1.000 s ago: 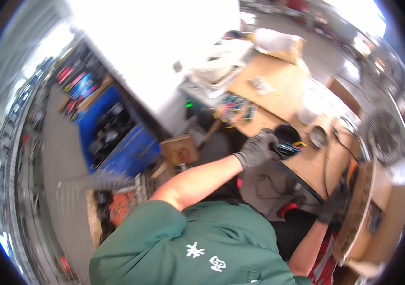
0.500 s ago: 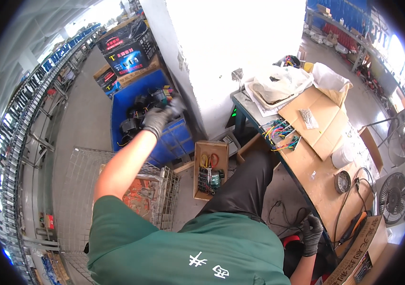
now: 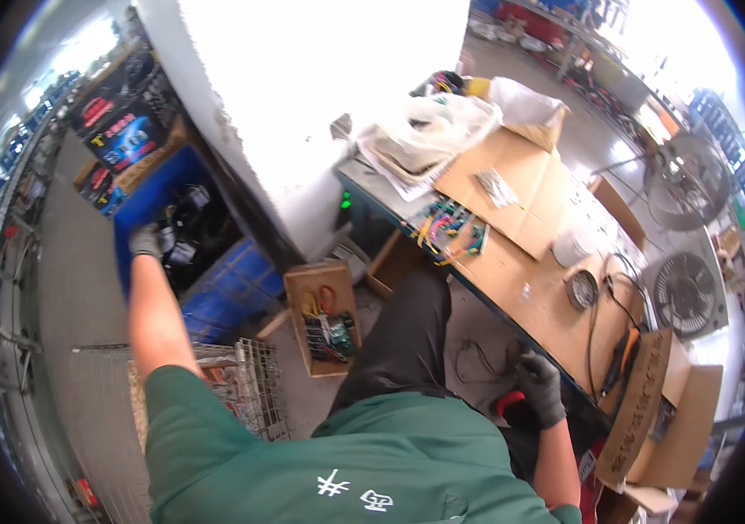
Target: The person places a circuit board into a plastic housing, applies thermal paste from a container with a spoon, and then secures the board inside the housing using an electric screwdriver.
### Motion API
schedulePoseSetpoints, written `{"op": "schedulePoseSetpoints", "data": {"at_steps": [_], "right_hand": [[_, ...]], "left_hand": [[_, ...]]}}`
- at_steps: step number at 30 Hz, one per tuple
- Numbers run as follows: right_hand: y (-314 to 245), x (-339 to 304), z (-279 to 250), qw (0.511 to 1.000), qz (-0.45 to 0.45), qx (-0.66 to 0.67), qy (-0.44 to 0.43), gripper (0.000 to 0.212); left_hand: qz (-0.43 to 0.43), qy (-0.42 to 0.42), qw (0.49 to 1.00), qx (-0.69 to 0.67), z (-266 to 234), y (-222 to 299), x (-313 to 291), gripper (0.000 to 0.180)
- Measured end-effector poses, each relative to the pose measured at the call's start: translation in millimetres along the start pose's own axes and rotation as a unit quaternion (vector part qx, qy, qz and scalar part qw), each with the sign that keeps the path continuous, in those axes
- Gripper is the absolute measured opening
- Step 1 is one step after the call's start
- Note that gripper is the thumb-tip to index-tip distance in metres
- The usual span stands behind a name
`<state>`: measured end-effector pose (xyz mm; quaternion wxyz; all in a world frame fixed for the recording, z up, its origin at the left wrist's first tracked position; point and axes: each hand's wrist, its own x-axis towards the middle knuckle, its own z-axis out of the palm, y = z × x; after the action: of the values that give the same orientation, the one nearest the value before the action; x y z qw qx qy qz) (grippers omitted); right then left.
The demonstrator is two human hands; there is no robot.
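My left hand [image 3: 144, 240], in a grey glove, reaches down into the blue plastic bin [image 3: 224, 293] at the inner side of its left wall. Black motor-like parts [image 3: 187, 218] with wires lie in the bin beside the hand. Motion blur hides its fingers, and I cannot tell whether they grip anything. My right hand [image 3: 538, 389], also gloved in grey, hangs by the near edge of the workbench [image 3: 512, 297]. Its fingers are curled in, and nothing shows in them.
A small carton [image 3: 313, 284] with coloured wires and green parts sits on the floor between bin and bench. Near my left arm stands a wire mesh basket [image 3: 259, 393]. The bench carries wire bundles [image 3: 451, 229], cardboard and a round tin [image 3: 582, 290]. A fan [image 3: 685, 293] stands to the right.
My left hand has moved from above the bin's right part to its left wall and lower in. The view has swung, shifting the scene leftward. My right hand stays by the bench edge.
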<state>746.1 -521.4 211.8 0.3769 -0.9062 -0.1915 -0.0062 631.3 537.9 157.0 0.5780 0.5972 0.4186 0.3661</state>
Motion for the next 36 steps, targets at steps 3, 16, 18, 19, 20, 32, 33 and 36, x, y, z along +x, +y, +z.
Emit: {"op": "schedulePoseSetpoints", "data": {"at_steps": [3,16,18,19,20,32,33,36], "right_hand": [[1.1,16.4,7.6,0.997,-0.062,0.025,-0.036,0.014],[38.5,26.1,18.2,0.969,0.058,0.013,-0.239,0.021],[2.4,39.5,14.9,0.955,0.122,0.025,-0.271,0.024],[21.0,44.8,9.9,0.958,0.094,0.022,-0.27,0.027],[37.6,56.5,27.5,0.944,0.091,0.055,-0.312,0.027],[36.4,102.7,-6.9,0.941,0.164,0.009,-0.297,0.036],[28.2,104.9,-5.2,0.941,0.155,0.019,-0.3,0.035],[19.5,110.7,-8.7,0.945,0.154,0.039,-0.286,0.034]], "left_hand": [[-0.019,0.056,0.998,-0.037,-96.3,70.2,19.6,0.025],[0.15,0.344,0.773,0.512,-349.3,-54.0,-417.0,0.032],[0.001,0.336,0.777,0.533,-358.5,-115.9,-481.2,0.04],[-0.077,0.312,0.793,0.517,-353.5,-131.8,-508.1,0.046],[-0.189,0.287,0.663,0.665,-431.7,-122.7,-555.9,0.054],[-0.41,0.268,0.598,0.635,-306.5,-84.6,-579.6,0.107],[-0.411,0.268,0.599,0.633,-309.5,-85.9,-573.7,0.107],[-0.443,0.198,0.57,0.663,-317.4,-97.7,-544.7,0.113]]}}
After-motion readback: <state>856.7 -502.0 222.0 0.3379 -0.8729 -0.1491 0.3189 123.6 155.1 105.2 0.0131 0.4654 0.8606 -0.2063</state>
